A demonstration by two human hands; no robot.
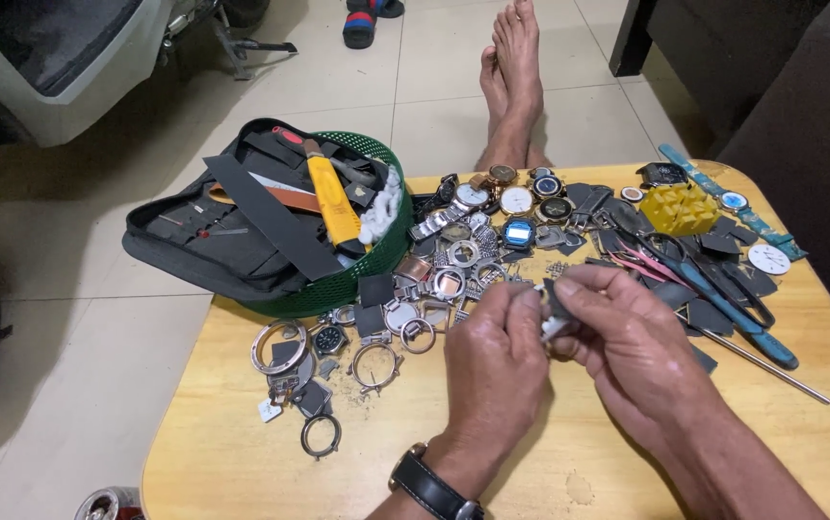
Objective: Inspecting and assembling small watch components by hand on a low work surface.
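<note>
While hands (569, 337) work, tools (333, 202) fill the green basket (381, 252).

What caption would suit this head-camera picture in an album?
Left hand and right hand pinch a small watch part above a wooden table strewn with watches and cases.

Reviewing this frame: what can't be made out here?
- Small part pinched between left hand and right hand: fingers cover most of it in the head view.
- Tool bag contents: too small and overlapped.
- Can: cut off by the bottom edge.
</note>
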